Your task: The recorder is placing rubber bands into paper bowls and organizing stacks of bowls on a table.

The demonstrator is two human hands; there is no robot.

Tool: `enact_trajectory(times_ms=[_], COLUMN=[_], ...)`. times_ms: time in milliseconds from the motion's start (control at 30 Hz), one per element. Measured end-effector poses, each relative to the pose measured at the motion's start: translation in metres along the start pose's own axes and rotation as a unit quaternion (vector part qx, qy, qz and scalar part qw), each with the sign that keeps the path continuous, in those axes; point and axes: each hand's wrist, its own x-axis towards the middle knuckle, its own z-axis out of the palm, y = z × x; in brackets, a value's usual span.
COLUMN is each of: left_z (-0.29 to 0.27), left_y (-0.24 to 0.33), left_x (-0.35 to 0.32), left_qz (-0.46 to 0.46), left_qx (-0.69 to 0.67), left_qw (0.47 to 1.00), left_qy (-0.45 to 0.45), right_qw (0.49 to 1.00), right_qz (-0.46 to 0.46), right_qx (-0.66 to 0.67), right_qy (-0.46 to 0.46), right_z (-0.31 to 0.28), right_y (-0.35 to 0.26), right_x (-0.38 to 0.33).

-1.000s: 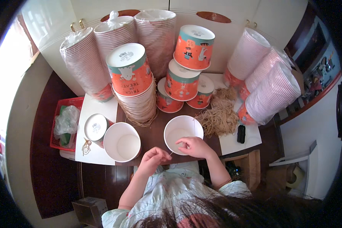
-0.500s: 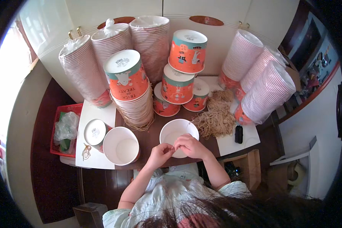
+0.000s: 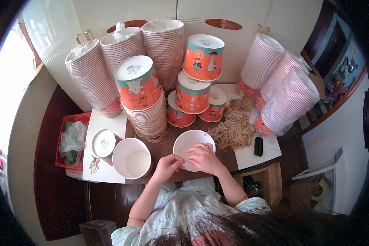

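Working a rubber band at the rim of a paper cup.

I am pinching a thin rubber band (image 3: 183,158) between my left hand (image 3: 167,165) and my right hand (image 3: 203,157), fingers curled, right hand resting on the near rim of the open white cup (image 3: 191,141). Another open cup (image 3: 131,158) is standing just left; a pile of rubber bands (image 3: 233,130) is lying to the right, tall cup stacks (image 3: 145,98) behind.

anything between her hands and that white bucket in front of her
Nothing visible. Both the left hand and right hand already rest at the near rim of the open bucket. The second open bucket stands off to the left, clear of them.
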Motion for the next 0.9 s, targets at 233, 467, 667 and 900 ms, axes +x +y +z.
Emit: enact_trajectory(times_ms=[233,467,667,900], left_z=[-0.010,-0.014,-0.009,-0.005], left_y=[-0.008,-0.009,0.001,0.012], left_x=[-0.001,-0.005,-0.006,-0.011], left_qz=[-0.002,0.057,0.107,0.080], left_qx=[-0.070,0.054,0.141,0.160], left_qw=[0.997,0.997,0.984,0.983], left_qy=[0.020,0.025,0.022,0.046], right_qw=[1.000,0.998,0.983,0.976], right_qz=[-0.002,0.015,0.071,0.119], right_qx=[0.017,0.045,0.167,0.182], right_qy=[0.000,-0.038,-0.011,0.022], right_z=[-0.003,0.013,0.030,0.030], right_y=[-0.031,-0.033,-0.024,-0.033], right_x=[-0.011,-0.010,0.000,0.002])
